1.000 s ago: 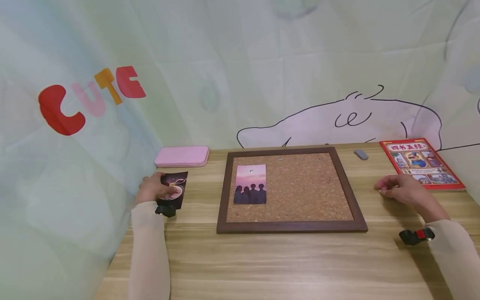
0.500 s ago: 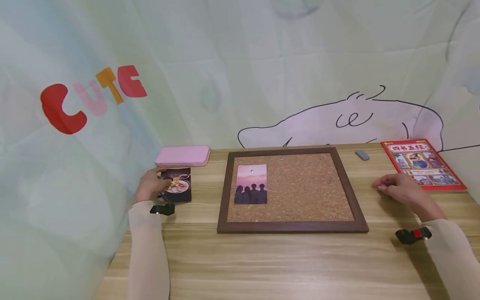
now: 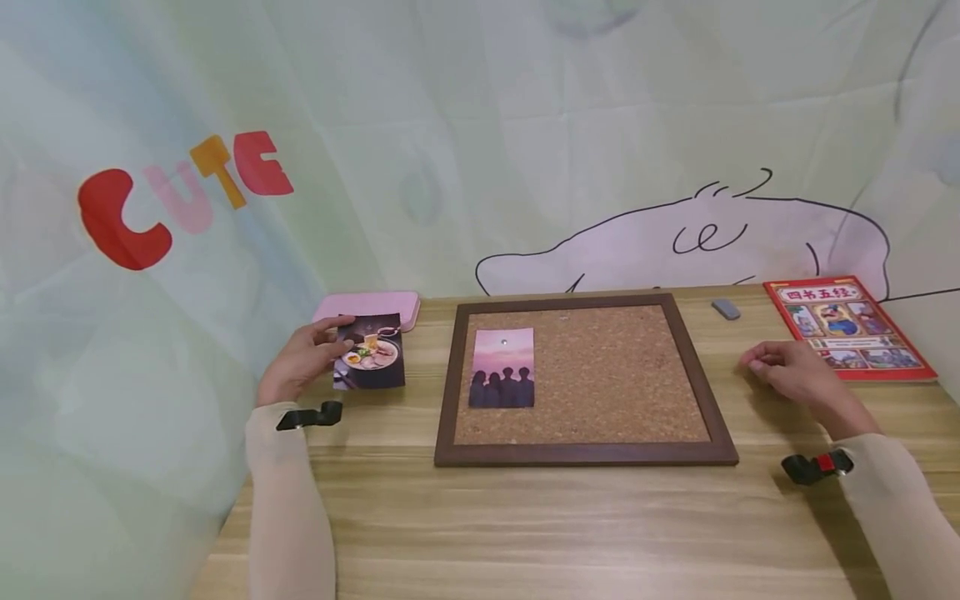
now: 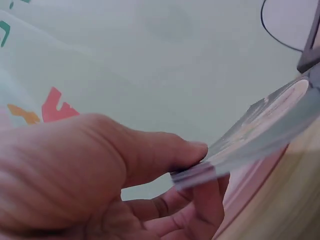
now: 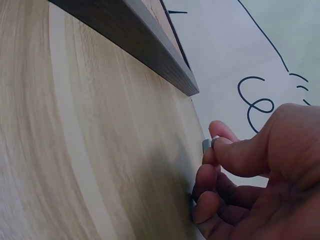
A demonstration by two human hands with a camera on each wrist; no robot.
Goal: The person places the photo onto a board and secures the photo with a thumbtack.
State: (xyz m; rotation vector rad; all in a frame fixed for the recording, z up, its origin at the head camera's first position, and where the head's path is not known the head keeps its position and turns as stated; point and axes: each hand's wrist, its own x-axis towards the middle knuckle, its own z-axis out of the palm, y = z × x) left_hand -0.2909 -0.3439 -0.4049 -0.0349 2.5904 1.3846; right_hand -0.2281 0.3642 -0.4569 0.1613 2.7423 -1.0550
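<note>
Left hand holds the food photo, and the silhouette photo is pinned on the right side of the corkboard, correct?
Wrong side: the head view shows the silhouette photo pinned on the left side of the corkboard; the left hand does hold the food photo.

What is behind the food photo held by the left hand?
In the head view, part of the pink case shows past the top and right edges of the food photo. What the photo covers there cannot be seen.

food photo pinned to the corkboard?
No, in the head view the left grip pinches the food photo to the left of the corkboard.
</note>
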